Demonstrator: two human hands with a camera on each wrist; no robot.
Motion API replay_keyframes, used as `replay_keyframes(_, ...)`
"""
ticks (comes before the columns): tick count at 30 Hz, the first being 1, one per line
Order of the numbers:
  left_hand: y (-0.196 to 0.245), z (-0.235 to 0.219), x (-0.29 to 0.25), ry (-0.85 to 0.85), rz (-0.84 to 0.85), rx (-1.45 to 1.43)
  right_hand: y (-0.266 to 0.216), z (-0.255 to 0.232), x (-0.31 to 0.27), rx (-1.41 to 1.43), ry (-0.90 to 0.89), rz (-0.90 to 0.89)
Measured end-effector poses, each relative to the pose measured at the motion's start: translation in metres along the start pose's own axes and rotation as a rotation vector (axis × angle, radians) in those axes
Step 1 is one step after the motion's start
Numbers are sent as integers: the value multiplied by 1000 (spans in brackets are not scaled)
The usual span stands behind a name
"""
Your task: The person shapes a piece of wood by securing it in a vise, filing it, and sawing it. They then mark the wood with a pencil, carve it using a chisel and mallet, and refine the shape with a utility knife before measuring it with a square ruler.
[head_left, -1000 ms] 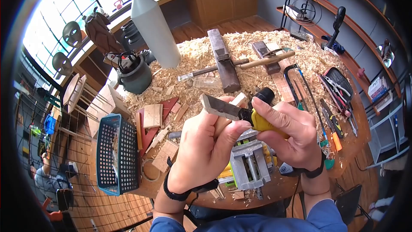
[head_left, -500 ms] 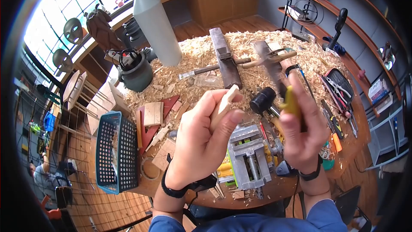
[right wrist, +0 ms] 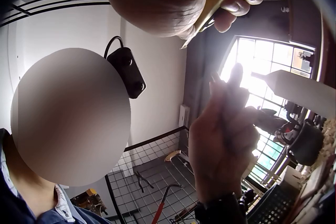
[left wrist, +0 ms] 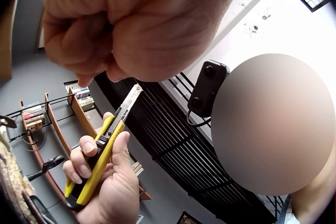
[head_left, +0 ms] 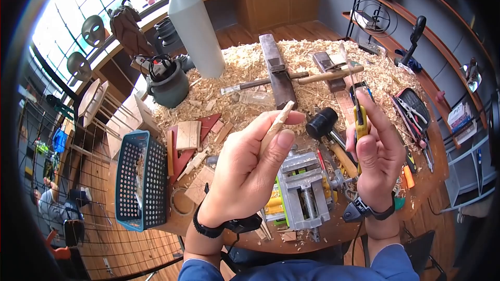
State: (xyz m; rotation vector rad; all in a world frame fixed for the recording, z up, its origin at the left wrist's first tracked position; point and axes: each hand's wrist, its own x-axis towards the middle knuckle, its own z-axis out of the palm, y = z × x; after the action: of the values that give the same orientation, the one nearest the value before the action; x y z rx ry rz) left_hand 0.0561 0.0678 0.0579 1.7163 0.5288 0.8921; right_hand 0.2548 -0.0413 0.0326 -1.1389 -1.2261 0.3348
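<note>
My left hand (head_left: 242,174) pinches a thin piece of pale carved wood (head_left: 280,121) between thumb and fingers, its narrow tip pointing up. To the right, my right hand (head_left: 379,164) grips a yellow and black utility knife (head_left: 360,125), with the blade out and pointing upward. Knife and wood are apart, a hand's width between them. In the left wrist view the long blade (left wrist: 131,98) shows pale bits near its tip. Below and between the hands sits a grey metal vise (head_left: 304,195) on the table. The lower end of the wood is hidden by the left hand.
A black-headed mallet (head_left: 322,122) lies behind the vise. Two wooden planes, a long one (head_left: 281,80) and a short one (head_left: 328,67), rest among wood shavings (head_left: 245,54). A teal basket (head_left: 123,166) stands at left; a tall grey bottle (head_left: 195,31) stands at the back.
My right hand has drawn the utility knife away from the wood to the right, and the blade has swung from pointing left to pointing up. The left hand keeps its hold on the wood.
</note>
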Motion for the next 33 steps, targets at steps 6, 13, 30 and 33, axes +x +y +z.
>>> replay_keyframes(6, -1, -1, 0, -5, 16, 16, -2, 2, 0, 47, -35, 10)
replay_keyframes(13, 3, -2, -1, -9, -5, 24, -1, -2, -2, -44, -113, -6)
replay_keyframes(30, 4, 0, -4, 53, 209, 252, -8, 9, 1, -73, -279, 80)
replay_keyframes(33, 7, 1, -4, 75, 206, 304, -8, 9, 0, -97, -319, 119)
